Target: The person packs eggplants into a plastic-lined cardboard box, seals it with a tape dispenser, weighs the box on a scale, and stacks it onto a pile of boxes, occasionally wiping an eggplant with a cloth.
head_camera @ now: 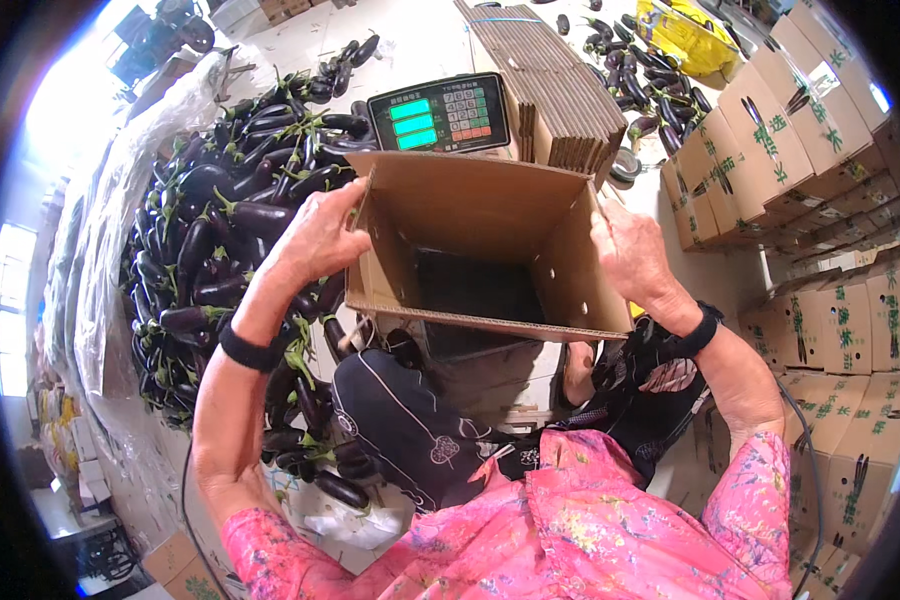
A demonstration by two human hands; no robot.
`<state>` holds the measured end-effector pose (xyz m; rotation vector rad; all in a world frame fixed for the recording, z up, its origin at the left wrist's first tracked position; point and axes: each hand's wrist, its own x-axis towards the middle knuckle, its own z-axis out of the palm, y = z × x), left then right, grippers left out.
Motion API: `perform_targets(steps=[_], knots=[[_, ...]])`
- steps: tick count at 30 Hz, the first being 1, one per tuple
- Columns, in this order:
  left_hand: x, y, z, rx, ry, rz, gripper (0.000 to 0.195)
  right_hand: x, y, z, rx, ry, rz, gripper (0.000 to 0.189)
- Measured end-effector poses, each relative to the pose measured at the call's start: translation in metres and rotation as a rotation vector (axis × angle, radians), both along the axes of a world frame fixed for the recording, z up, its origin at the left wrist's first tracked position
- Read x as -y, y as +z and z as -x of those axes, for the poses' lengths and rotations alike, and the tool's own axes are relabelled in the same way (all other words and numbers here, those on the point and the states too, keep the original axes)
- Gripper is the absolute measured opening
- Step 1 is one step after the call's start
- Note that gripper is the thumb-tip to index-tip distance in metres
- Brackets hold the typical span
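Observation:
Between my hands is an upright cardboard box (487, 319) with its top open and nothing on the visible inner walls; a dark surface shows through its lower end. My left hand (328, 234) grips the box's left side near the upper corner, thumb apart. My right hand (630, 244) holds the right side at its rim. Behind the box stands a digital weighing scale display (441, 112) with lit green panels. A large heap of eggplants (225, 217) lies close to the left of the box.
Flattened cardboard boxes (555, 82) are stacked behind the scale. A roll of tape (626, 165) lies on the floor to their right. More eggplants (656, 82) lie near a yellow bag (686, 37). Printed cartons (765, 142) are piled along the right. Plastic sheeting (112, 262) edges the left heap.

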<state>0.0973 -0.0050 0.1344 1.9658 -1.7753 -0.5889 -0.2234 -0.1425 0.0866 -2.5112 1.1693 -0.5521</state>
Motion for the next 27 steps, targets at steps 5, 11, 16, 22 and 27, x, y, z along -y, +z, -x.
perform_targets(steps=[5, 11, 16, 22, 27], knots=[[-0.017, -0.005, 0.001, 0.021, -0.031, -0.027, 0.049, -0.011, 0.008, 0.0, -0.038, 0.04, -0.064, 0.016], [-0.036, -0.027, -0.006, -0.021, -0.026, 0.008, 0.07, -0.031, -0.009, -0.033, 0.349, 0.323, 0.144, 0.025], [-0.042, -0.044, 0.018, -0.023, 0.029, 0.143, 0.066, -0.032, -0.06, -0.055, 0.226, 0.619, -0.008, 0.046], [-0.035, -0.062, 0.019, -0.275, 0.067, 0.319, 0.061, -0.033, -0.041, -0.071, -0.08, 0.996, -0.1, 0.056], [-0.016, -0.093, 0.037, 0.311, -0.224, 0.166, 0.062, -0.034, -0.066, -0.065, -0.003, 0.93, 0.003, 0.061]])
